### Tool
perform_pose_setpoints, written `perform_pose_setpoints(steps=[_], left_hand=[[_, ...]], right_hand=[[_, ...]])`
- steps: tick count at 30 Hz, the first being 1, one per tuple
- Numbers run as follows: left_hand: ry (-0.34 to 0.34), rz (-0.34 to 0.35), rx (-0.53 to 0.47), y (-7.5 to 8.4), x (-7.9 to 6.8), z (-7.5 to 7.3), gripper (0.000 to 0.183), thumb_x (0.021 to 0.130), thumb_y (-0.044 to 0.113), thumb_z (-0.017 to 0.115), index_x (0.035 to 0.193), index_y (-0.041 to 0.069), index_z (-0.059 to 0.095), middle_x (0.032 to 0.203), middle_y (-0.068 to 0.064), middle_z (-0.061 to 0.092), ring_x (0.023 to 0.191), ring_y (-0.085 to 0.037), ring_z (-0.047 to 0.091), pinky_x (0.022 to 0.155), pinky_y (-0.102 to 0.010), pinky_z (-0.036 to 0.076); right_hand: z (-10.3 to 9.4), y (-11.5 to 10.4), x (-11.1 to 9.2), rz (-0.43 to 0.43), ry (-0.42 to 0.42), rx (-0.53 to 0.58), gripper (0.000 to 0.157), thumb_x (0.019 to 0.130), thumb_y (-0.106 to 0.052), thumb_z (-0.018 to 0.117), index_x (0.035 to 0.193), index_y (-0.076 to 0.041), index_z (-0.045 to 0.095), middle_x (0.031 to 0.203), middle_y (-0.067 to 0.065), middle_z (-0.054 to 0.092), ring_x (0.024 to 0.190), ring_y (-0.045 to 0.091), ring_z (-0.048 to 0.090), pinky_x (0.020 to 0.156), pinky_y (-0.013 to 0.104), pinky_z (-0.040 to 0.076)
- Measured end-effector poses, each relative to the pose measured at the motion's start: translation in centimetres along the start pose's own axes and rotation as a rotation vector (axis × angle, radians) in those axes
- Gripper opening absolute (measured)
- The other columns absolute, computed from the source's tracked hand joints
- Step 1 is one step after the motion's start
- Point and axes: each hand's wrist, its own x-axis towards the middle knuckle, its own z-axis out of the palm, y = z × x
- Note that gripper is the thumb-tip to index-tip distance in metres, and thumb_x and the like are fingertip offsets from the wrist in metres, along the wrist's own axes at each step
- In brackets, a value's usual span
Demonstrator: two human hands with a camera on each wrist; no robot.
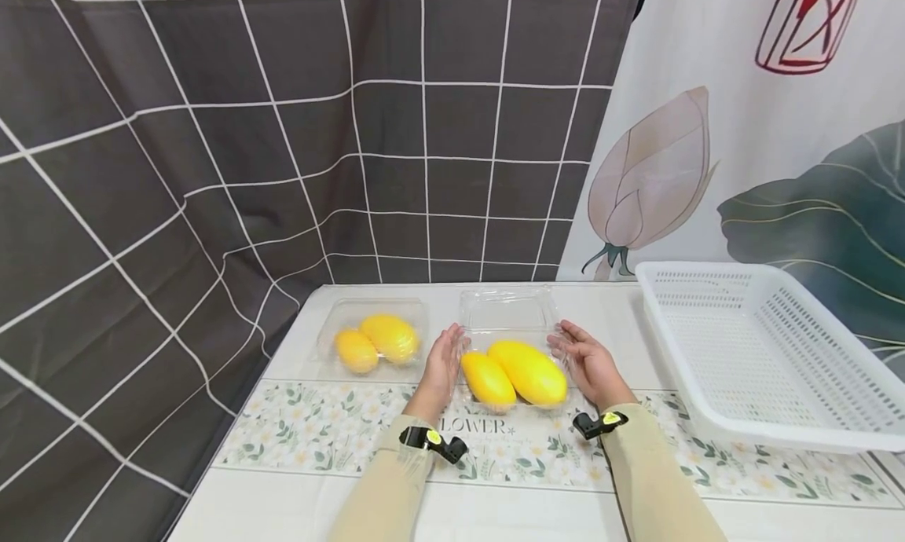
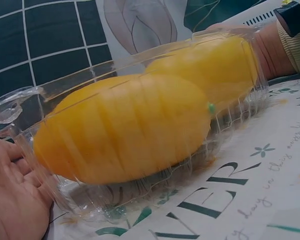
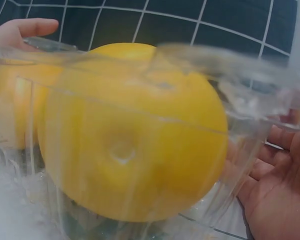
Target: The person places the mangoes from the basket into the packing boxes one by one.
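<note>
A clear plastic clamshell box [image 1: 514, 309] stands in front of me with its lid tipped back, away from me. Two yellow mangoes lie in its base: a smaller mango [image 1: 488, 379] at the left and a larger mango [image 1: 532, 373] at the right. My left hand [image 1: 440, 369] rests along the box's left side, its fingers fairly straight and pointing away. At the opposite side my right hand [image 1: 592, 367] has its fingers stretched toward the back corner. In the right wrist view, the right fingers [image 3: 285, 155] lie against the clear wall.
To the left sits another clear box [image 1: 330, 322], also with two yellow mangoes [image 1: 389, 338]. A white perforated basket [image 1: 679, 377] stands at the right. A floral cloth band [image 1: 304, 428] crosses the table. Behind the table hangs a dark grid-patterned curtain [image 1: 459, 181].
</note>
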Motion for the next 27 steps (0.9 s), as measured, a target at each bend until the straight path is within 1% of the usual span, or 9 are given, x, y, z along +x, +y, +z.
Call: perform_pose_setpoints(steps=[4, 8, 11, 15, 17, 19, 23, 25, 27], left_hand=[[-0.001, 0.001, -0.007, 0.1, 0.1, 0.0, 0.067, 0.108, 0.044, 0.021, 0.162, 0.006, 0.013, 0.168, -0.014, 0.017, 0.153, -0.035, 0.019, 0.126, -0.048, 0.002], [-0.012, 0.016, -0.013, 0.1, 0.1, 0.0, 0.065, 0.108, 0.041, 0.018, 0.162, 0.006, 0.012, 0.168, -0.014, 0.015, 0.154, -0.035, 0.017, 0.127, -0.047, 0.002], [-0.028, 0.037, -0.009, 0.1, -0.1, 0.0, 0.064, 0.109, 0.04, 0.016, 0.163, 0.006, 0.011, 0.169, -0.014, 0.013, 0.154, -0.035, 0.014, 0.126, -0.047, 0.002], [-0.037, 0.069, -0.003, 0.0, -0.1, 0.0, 0.065, 0.108, 0.043, 0.015, 0.163, 0.008, 0.012, 0.169, -0.012, 0.013, 0.155, -0.034, 0.012, 0.126, -0.048, 0.002], [-0.035, 0.071, -0.006, 0.0, 0.0, 0.0, 0.065, 0.108, 0.043, 0.014, 0.163, 0.009, 0.014, 0.169, -0.01, 0.015, 0.155, -0.034, 0.013, 0.126, -0.048, 0.002], [-0.035, 0.073, -0.023, 0.0, 0.1, 0.0, 0.065, 0.108, 0.043, 0.013, 0.162, 0.009, 0.016, 0.169, -0.01, 0.016, 0.155, -0.033, 0.014, 0.126, -0.047, 0.002], [-0.046, 0.099, -0.073, 0.4, 0.3, 0.0, 0.065, 0.108, 0.041, 0.01, 0.162, 0.006, 0.017, 0.168, -0.013, 0.017, 0.154, -0.035, 0.015, 0.126, -0.049, 0.001], [-0.046, 0.103, -0.111, 0.7, 0.3, 0.1, 0.065, 0.107, 0.041, 0.009, 0.161, 0.005, 0.018, 0.168, -0.013, 0.018, 0.154, -0.035, 0.016, 0.126, -0.049, 0.001], [-0.047, 0.101, -0.146, 1.0, 0.3, 0.2, 0.066, 0.107, 0.041, 0.006, 0.161, 0.005, 0.019, 0.168, -0.013, 0.019, 0.154, -0.034, 0.017, 0.126, -0.05, 0.0]], right_hand=[[0.1, -0.1, -0.1, -0.007, -0.005, -0.001, 0.064, 0.101, 0.009, 0.027, 0.161, 0.0, 0.007, 0.169, 0.017, 0.008, 0.151, 0.035, 0.021, 0.108, 0.024, 0.044], [0.1, -0.1, -0.3, -0.016, -0.011, -0.012, 0.064, 0.102, 0.01, 0.027, 0.161, 0.002, 0.005, 0.169, 0.018, 0.006, 0.154, 0.035, 0.015, 0.121, 0.035, 0.031], [0.2, -0.2, -0.4, -0.025, -0.019, -0.02, 0.064, 0.101, 0.012, 0.026, 0.16, 0.003, 0.003, 0.169, 0.018, 0.003, 0.155, 0.035, 0.011, 0.124, 0.042, 0.019], [0.2, -0.3, -0.5, -0.035, -0.029, -0.056, 0.062, 0.103, 0.008, 0.029, 0.16, 0.004, 0.003, 0.169, 0.017, 0.005, 0.155, 0.034, 0.011, 0.125, 0.044, 0.016], [0.2, -0.5, -0.5, -0.044, -0.027, -0.08, 0.059, 0.106, 0.0, 0.033, 0.16, 0.005, 0.007, 0.167, 0.016, 0.012, 0.154, 0.034, 0.012, 0.125, 0.044, 0.016], [0.3, -0.6, -0.6, -0.056, -0.021, -0.083, 0.056, 0.109, -0.01, 0.037, 0.159, 0.005, 0.014, 0.163, 0.014, 0.024, 0.153, 0.033, 0.016, 0.125, 0.046, 0.016], [0.4, -1.0, -0.8, -0.08, -0.02, -0.069, 0.053, 0.111, -0.03, 0.039, 0.153, 0.001, 0.03, 0.144, 0.002, 0.047, 0.147, 0.028, 0.028, 0.125, 0.047, 0.017], [0.5, -1.2, -0.9, -0.09, -0.028, -0.048, 0.055, 0.111, -0.035, 0.037, 0.153, 0.0, 0.03, 0.14, -0.001, 0.05, 0.142, 0.024, 0.035, 0.125, 0.044, 0.022], [0.6, -1.5, -0.9, -0.091, -0.043, -0.029, 0.06, 0.111, -0.039, 0.033, 0.155, 0.002, 0.024, 0.142, 0.001, 0.047, 0.139, 0.021, 0.038, 0.123, 0.039, 0.026]])
